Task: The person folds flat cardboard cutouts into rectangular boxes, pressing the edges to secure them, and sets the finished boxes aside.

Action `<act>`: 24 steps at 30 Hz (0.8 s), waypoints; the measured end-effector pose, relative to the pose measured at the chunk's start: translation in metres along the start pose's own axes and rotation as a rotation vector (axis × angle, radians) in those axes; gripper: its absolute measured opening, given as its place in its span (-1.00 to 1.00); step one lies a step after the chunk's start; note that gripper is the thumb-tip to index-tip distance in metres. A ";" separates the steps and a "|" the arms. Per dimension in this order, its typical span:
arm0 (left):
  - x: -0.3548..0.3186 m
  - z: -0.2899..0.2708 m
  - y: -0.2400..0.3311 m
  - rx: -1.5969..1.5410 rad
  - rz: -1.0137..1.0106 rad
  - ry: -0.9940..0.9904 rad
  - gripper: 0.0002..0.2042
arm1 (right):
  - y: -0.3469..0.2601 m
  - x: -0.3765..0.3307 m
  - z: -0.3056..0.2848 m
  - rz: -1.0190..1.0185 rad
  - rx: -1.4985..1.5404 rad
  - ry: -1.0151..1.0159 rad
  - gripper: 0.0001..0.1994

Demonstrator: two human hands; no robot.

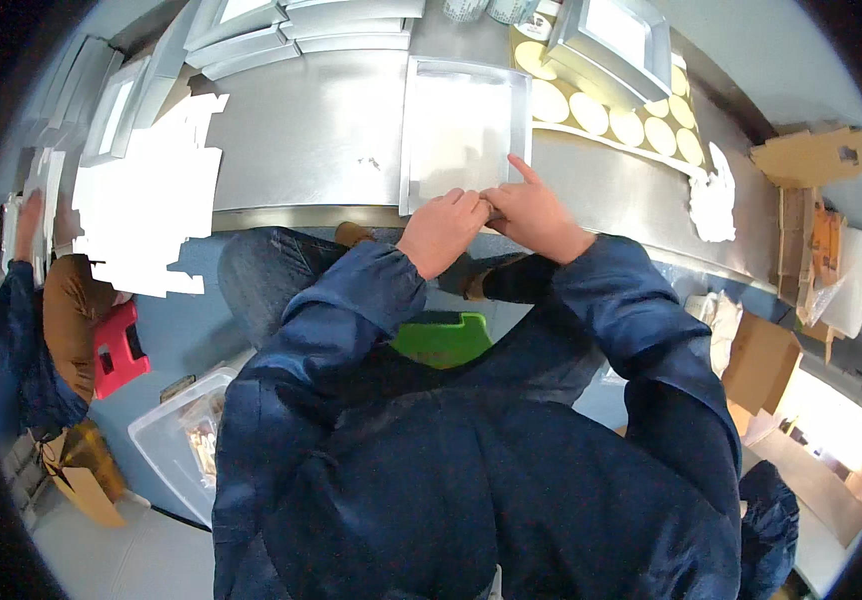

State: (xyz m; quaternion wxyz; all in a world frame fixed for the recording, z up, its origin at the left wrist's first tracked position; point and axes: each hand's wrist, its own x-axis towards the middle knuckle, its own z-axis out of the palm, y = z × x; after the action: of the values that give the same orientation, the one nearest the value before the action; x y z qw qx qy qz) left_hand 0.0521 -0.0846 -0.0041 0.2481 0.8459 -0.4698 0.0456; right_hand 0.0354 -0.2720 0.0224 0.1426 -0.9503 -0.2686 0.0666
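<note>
A shallow grey rectangular box part (pixel 461 125) with a pale inside lies at the near edge of the metal table in front of me. My left hand (pixel 439 238) is closed at its near rim, fingers curled over the edge. Just to the right, my right hand (pixel 541 217) is closed at the same near rim, with one finger stretched out along the box's right side. The fingertips of both hands meet at the near right corner. A small dark spot shows between them, too small to name.
Stacked grey boxes (pixel 301 25) stand at the back left, near flat white card blanks (pixel 156 205). A sheet of round cream stickers (pixel 626 127) lies under another grey box (pixel 616 45). Crumpled white paper (pixel 713 200) lies right. A co-worker's hand (pixel 28 225) is far left.
</note>
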 end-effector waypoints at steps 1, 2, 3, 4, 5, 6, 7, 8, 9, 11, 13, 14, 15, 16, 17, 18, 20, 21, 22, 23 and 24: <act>-0.001 0.001 -0.002 -0.003 -0.002 0.008 -0.81 | 0.006 0.001 -0.005 -0.002 -0.007 -0.005 -0.84; -0.003 -0.001 -0.002 -0.015 0.006 -0.021 -0.80 | 0.016 0.003 -0.011 -0.055 0.120 0.050 -0.83; -0.005 -0.001 -0.001 -0.027 0.016 -0.050 -0.79 | 0.026 0.006 -0.017 -0.107 0.246 0.106 -0.82; -0.006 -0.003 -0.001 -0.027 0.009 -0.045 -0.79 | 0.030 0.017 -0.025 -0.134 0.110 0.086 -0.87; -0.006 -0.005 -0.001 -0.025 -0.014 -0.084 -0.80 | 0.030 0.022 -0.030 -0.140 0.109 0.081 -0.87; -0.006 -0.005 0.000 -0.023 -0.036 -0.124 -0.81 | 0.029 0.028 -0.034 -0.171 0.010 -0.081 -0.83; -0.004 -0.005 0.002 -0.028 -0.030 -0.118 -0.81 | 0.027 0.031 -0.038 -0.192 -0.096 -0.242 -0.78; -0.003 -0.004 0.004 -0.025 -0.047 -0.128 -0.81 | 0.028 0.033 -0.032 -0.302 -0.171 -0.209 -0.89; 0.000 -0.003 0.005 -0.023 -0.063 -0.140 -0.82 | 0.029 0.036 -0.032 -0.295 -0.177 -0.213 -0.89; 0.002 -0.004 0.007 -0.026 -0.078 -0.147 -0.83 | 0.025 0.039 -0.029 -0.403 -0.260 -0.228 -0.90; 0.004 -0.004 0.007 -0.026 -0.095 -0.155 -0.83 | 0.025 0.041 -0.024 -0.406 -0.296 -0.251 -0.90; 0.005 -0.004 0.007 -0.016 -0.115 -0.167 -0.83 | 0.026 0.042 -0.021 -0.411 -0.333 -0.270 -0.90; 0.006 -0.004 0.007 -0.005 -0.135 -0.180 -0.82 | 0.027 0.042 -0.019 -0.411 -0.332 -0.272 -0.90; 0.006 -0.003 0.007 -0.009 -0.133 -0.178 -0.82 | 0.028 0.043 -0.018 -0.419 -0.329 -0.296 -0.91; 0.007 -0.002 0.007 0.013 -0.131 -0.181 -0.83 | 0.029 0.044 -0.018 -0.426 -0.326 -0.321 -0.91; 0.007 -0.001 0.008 0.034 -0.129 -0.185 -0.84 | 0.031 0.045 -0.019 -0.424 -0.327 -0.323 -0.91; 0.007 -0.005 0.009 0.035 -0.125 -0.195 -0.84 | 0.035 0.047 -0.022 -0.464 -0.270 -0.359 -0.89; 0.007 -0.006 0.010 0.039 -0.122 -0.202 -0.85 | 0.036 0.047 -0.022 -0.460 -0.268 -0.363 -0.89; 0.006 -0.005 0.011 0.036 -0.123 -0.205 -0.85 | 0.036 0.048 -0.023 -0.419 -0.226 -0.431 -0.89; 0.005 -0.004 0.010 0.035 -0.128 -0.199 -0.86 | 0.035 0.049 -0.024 -0.377 -0.183 -0.499 -0.87; 0.005 -0.004 0.010 0.034 -0.134 -0.193 -0.86 | 0.034 0.050 -0.024 -0.374 -0.180 -0.502 -0.87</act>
State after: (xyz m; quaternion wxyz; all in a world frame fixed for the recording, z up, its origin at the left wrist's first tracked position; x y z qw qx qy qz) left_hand 0.0470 -0.0910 0.0043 0.1901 0.8800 -0.4331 -0.0447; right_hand 0.0995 -0.2792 0.0326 -0.0028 -0.8472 -0.4702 0.2474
